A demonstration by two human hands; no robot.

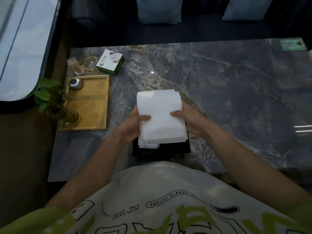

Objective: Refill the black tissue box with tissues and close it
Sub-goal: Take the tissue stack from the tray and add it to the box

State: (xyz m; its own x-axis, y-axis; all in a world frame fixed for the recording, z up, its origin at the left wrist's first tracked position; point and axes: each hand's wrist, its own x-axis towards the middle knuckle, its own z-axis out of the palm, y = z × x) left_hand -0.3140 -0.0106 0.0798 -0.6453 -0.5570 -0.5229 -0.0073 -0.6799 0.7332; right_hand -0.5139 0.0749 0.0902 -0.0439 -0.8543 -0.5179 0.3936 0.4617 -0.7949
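Head view: left hand and right hand both grip the tissues, thumbs on top, above the black box on the table; loading step (lid unseen); next, square and lower them in.

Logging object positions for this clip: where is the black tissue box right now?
The black tissue box sits on the marble table near its front edge, under the tissue stack held by the left hand and right hand.
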